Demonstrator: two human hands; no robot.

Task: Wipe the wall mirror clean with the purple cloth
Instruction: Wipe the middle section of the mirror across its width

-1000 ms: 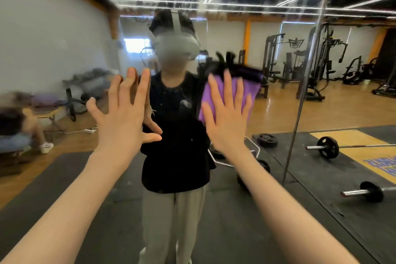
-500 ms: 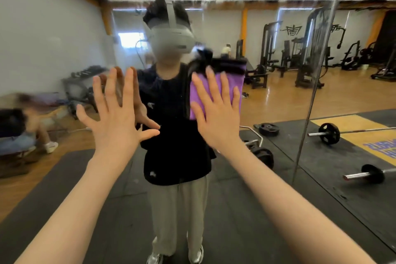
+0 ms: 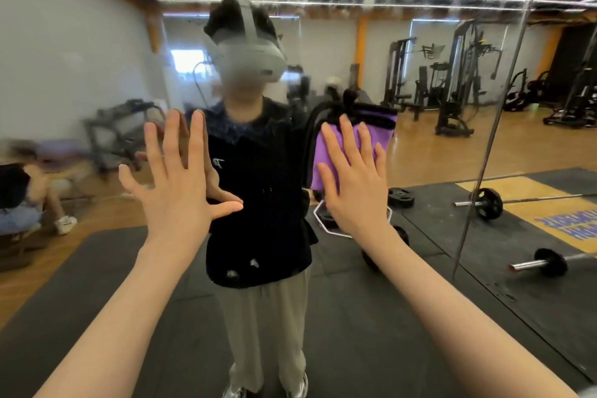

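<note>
Since the earlier frame our right hand [image 3: 353, 184] slid the purple cloth [image 3: 326, 152] slightly down the wall mirror [image 3: 97, 52] | fingers spread flat, pinning cloth to glass | left hand [image 3: 179, 184] splayed, empty | upper glass streaky; we judge wiping unfinished.

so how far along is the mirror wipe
Under way. The right hand presses the purple cloth flat on the wall mirror; the left hand is spread open beside it. Streaks along the mirror's top look unwiped; lower glass looks clearer.
</note>
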